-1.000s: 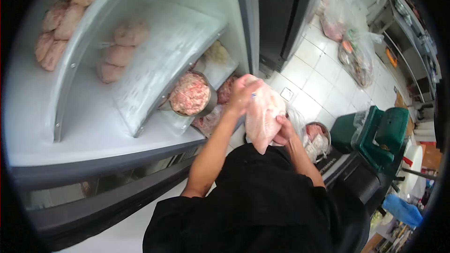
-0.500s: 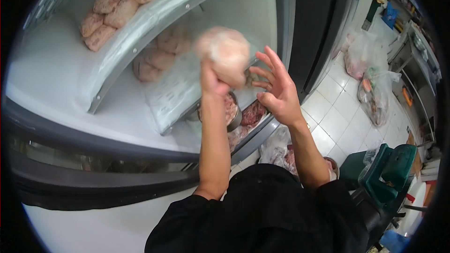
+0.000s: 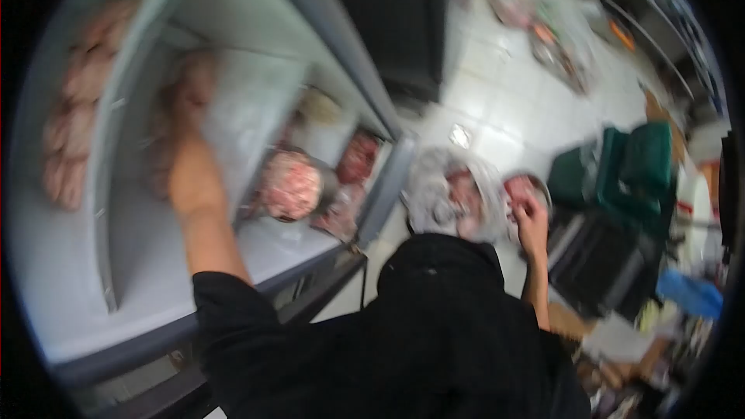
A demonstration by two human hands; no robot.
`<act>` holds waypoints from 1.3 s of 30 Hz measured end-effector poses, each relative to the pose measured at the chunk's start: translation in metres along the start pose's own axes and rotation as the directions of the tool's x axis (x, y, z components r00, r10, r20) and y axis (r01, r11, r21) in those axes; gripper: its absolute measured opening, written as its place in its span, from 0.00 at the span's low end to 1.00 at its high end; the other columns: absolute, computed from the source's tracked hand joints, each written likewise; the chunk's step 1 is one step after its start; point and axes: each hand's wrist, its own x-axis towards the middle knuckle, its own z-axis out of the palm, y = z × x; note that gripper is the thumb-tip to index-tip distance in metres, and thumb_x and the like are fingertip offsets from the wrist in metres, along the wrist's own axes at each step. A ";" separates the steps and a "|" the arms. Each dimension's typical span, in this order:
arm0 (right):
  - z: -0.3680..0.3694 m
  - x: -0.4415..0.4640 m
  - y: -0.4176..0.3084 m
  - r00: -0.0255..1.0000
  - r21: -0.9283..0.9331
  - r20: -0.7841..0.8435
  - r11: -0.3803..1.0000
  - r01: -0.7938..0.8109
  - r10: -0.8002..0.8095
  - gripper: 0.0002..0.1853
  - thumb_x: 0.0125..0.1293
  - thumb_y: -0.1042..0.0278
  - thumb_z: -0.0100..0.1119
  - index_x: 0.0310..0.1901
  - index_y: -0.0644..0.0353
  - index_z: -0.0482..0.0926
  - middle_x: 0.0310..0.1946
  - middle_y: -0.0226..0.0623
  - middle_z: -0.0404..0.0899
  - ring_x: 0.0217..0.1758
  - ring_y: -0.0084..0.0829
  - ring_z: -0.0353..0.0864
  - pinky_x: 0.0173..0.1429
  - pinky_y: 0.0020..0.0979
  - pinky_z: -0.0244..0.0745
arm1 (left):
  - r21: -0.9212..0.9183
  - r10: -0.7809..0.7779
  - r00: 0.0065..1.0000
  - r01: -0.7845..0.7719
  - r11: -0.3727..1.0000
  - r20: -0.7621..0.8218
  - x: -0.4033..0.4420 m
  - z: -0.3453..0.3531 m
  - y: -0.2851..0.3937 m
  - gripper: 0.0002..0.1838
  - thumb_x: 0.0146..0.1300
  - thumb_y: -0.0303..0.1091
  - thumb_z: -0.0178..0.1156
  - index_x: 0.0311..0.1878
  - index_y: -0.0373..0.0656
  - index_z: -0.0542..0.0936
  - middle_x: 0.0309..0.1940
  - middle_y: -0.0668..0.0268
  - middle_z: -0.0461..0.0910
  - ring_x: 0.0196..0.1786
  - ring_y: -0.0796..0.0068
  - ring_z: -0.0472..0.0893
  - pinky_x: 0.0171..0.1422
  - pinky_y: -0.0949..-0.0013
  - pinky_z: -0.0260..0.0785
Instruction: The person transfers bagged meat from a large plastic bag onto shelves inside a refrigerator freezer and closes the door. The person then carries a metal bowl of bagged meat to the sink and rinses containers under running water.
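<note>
My left arm reaches down into the white display fridge. My left hand (image 3: pixel 185 120) is smeared by motion and lies against pale raw chicken (image 3: pixel 194 81) on the middle shelf; I cannot make out whether its fingers grip it. On the right, my right hand (image 3: pixel 530 213) hangs with loosely bent fingers apart and nothing visible in them. It is over the edge of a round metal bowl (image 3: pixel 543 190) on the floor, where some red meat shows. Beside that bowl sits a clear plastic bag (image 3: pixel 434 194) with meat in it.
More raw chickens (image 3: pixel 74 132) line the shelf at far left. Inside the fridge stand a metal pot of pink chopped meat (image 3: pixel 289 186) and bagged red meat (image 3: pixel 357 159). Green bins (image 3: pixel 613 167), a black crate (image 3: pixel 586 256) and a filled bag (image 3: pixel 559 58) stand on the floor.
My left hand has moved left with the chicken, from above the pot to the middle shelf. My right hand has dropped to the right, away from the fridge. The view has turned right.
</note>
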 end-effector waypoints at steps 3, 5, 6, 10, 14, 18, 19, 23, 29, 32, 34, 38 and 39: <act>-0.040 -0.022 0.007 0.992 -0.077 -0.119 0.995 -0.060 0.050 0.08 0.59 0.73 0.55 0.39 0.66 0.78 0.28 0.31 0.79 0.29 0.21 0.77 0.36 0.24 0.72 | 0.196 0.030 0.999 -0.025 0.980 -0.024 -0.006 0.000 -0.017 0.17 0.60 0.35 0.56 0.49 0.35 0.75 0.36 0.57 0.78 0.36 0.69 0.78 0.40 0.67 0.73; -0.062 -0.015 0.028 0.986 -0.053 -0.158 0.996 -0.071 0.062 0.09 0.59 0.74 0.55 0.40 0.66 0.78 0.29 0.33 0.80 0.29 0.21 0.77 0.36 0.23 0.72 | 0.140 0.033 0.993 -0.018 0.990 -0.112 -0.033 -0.008 -0.012 0.17 0.60 0.34 0.57 0.49 0.34 0.75 0.35 0.57 0.78 0.34 0.69 0.78 0.38 0.68 0.73; -0.070 -0.008 0.037 0.983 -0.023 -0.162 0.996 -0.089 0.084 0.10 0.58 0.75 0.54 0.41 0.67 0.79 0.30 0.33 0.80 0.29 0.21 0.77 0.36 0.23 0.72 | 0.083 0.059 0.981 -0.044 0.996 -0.186 -0.059 -0.012 -0.006 0.17 0.60 0.33 0.57 0.49 0.34 0.75 0.34 0.57 0.78 0.33 0.69 0.78 0.37 0.69 0.73; -0.073 0.052 0.088 0.975 0.006 0.026 0.975 -0.221 0.221 0.13 0.58 0.79 0.49 0.44 0.65 0.78 0.31 0.35 0.79 0.32 0.23 0.79 0.38 0.25 0.76 | 0.259 0.429 0.830 -0.353 0.899 -0.356 -0.325 0.088 0.049 0.12 0.59 0.25 0.57 0.47 0.36 0.76 0.33 0.62 0.77 0.27 0.76 0.74 0.29 0.77 0.67; -0.033 0.134 0.241 0.970 -0.246 0.205 0.966 -0.079 0.132 0.16 0.54 0.69 0.54 0.44 0.63 0.79 0.32 0.44 0.81 0.34 0.39 0.81 0.43 0.35 0.74 | 0.343 0.459 0.887 -0.416 0.842 -0.053 -0.458 0.194 -0.043 0.11 0.60 0.24 0.57 0.46 0.37 0.76 0.30 0.67 0.77 0.24 0.82 0.71 0.26 0.81 0.64; 0.038 0.165 0.448 0.891 -0.435 0.176 0.845 -0.312 0.419 0.17 0.52 0.67 0.53 0.44 0.60 0.80 0.36 0.47 0.81 0.42 0.45 0.80 0.50 0.38 0.73 | 0.319 -0.004 0.956 -0.094 0.943 0.292 -0.563 0.318 -0.206 0.12 0.61 0.25 0.57 0.49 0.39 0.75 0.34 0.68 0.76 0.27 0.87 0.69 0.27 0.82 0.62; 0.055 0.164 0.496 0.863 -0.496 0.137 0.788 -0.365 0.486 0.17 0.51 0.67 0.53 0.44 0.59 0.80 0.36 0.48 0.81 0.44 0.46 0.80 0.51 0.39 0.72 | 0.343 -0.128 0.920 -0.006 0.939 0.369 -0.579 0.331 -0.253 0.13 0.61 0.25 0.57 0.50 0.39 0.75 0.35 0.68 0.76 0.29 0.87 0.70 0.29 0.82 0.63; 0.117 0.123 0.684 0.757 -0.663 -0.011 0.562 -0.495 0.654 0.24 0.51 0.61 0.57 0.48 0.69 0.75 0.49 0.55 0.75 0.55 0.48 0.74 0.60 0.37 0.68 | 0.365 -0.414 0.721 0.235 0.901 0.556 -0.630 0.346 -0.395 0.14 0.61 0.23 0.55 0.51 0.37 0.74 0.37 0.67 0.77 0.31 0.86 0.71 0.33 0.81 0.65; 0.128 0.103 0.808 0.809 -0.554 -0.190 0.619 -0.557 0.557 0.46 0.47 0.53 0.69 0.60 0.73 0.56 0.45 0.52 0.77 0.48 0.39 0.77 0.54 0.34 0.71 | 0.531 -0.589 0.576 0.292 0.796 0.566 -0.635 0.318 -0.499 0.10 0.59 0.20 0.54 0.45 0.35 0.76 0.37 0.67 0.77 0.32 0.85 0.71 0.37 0.80 0.64; 0.130 0.100 0.746 0.642 -0.166 -0.048 0.628 -0.761 0.765 0.42 0.49 0.60 0.69 0.61 0.69 0.57 0.39 0.41 0.79 0.41 0.29 0.77 0.42 0.27 0.73 | 0.496 -0.727 0.505 0.532 0.686 0.465 -0.640 0.323 -0.521 0.08 0.60 0.22 0.55 0.43 0.35 0.76 0.36 0.66 0.76 0.33 0.83 0.72 0.39 0.79 0.65; 0.117 0.075 0.739 0.679 -0.212 0.087 0.680 -0.702 0.729 0.39 0.51 0.61 0.66 0.62 0.66 0.58 0.38 0.38 0.80 0.38 0.29 0.77 0.41 0.26 0.72 | 0.480 -0.714 0.452 0.533 0.697 0.535 -0.650 0.344 -0.542 0.08 0.60 0.26 0.56 0.43 0.36 0.76 0.35 0.65 0.78 0.33 0.81 0.73 0.40 0.76 0.67; 0.075 0.123 0.722 0.609 0.227 0.094 0.578 -0.783 0.788 0.36 0.57 0.52 0.62 0.63 0.61 0.60 0.56 0.38 0.67 0.55 0.34 0.67 0.58 0.35 0.64 | 0.599 -0.652 0.373 0.261 0.757 0.661 -0.661 0.377 -0.624 0.12 0.58 0.31 0.56 0.45 0.39 0.78 0.35 0.60 0.80 0.35 0.69 0.78 0.42 0.70 0.69; 0.068 0.141 0.707 0.520 0.480 0.055 0.434 -0.763 0.853 0.39 0.59 0.47 0.58 0.66 0.59 0.56 0.65 0.39 0.59 0.61 0.38 0.63 0.61 0.38 0.60 | 0.602 -0.634 0.366 0.214 0.770 0.681 -0.666 0.380 -0.650 0.14 0.57 0.31 0.56 0.46 0.40 0.78 0.36 0.57 0.81 0.37 0.64 0.80 0.43 0.68 0.70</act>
